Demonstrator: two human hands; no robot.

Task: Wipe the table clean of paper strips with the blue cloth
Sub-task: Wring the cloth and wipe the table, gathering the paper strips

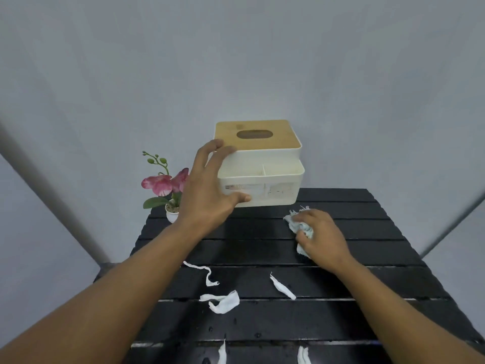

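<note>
Wiping works best with long, slow pushes. The biggest thing is the black bench [367, 258], made of slats with thin gaps between them. At its far side sits the white tissue box [275, 158] with a wooden lid. The left hand [207, 195] holds the box at its near left corner, with fingers up on the lid and thumb on the front. That looks like a good way to stop the box from sliding, or to lift it so the cloth can go under.

The right hand [324, 237] rests on the bench just in front of the box, and its fingers are bunched tight round the blue cloth [296, 223]. The cloth is scrunched into a small ball, so I think it should be spread flatter to catch more. A little orchid pot [172, 214] stands at the far left corner, so mind it.

The paper strips [225, 302] lie well apart from the cloth, nearer the person. Three are in the middle and two are at the near edge. Push along the slats if you can, since thin strips may slip into the gaps. Sweep them all one way into a pile.
</note>
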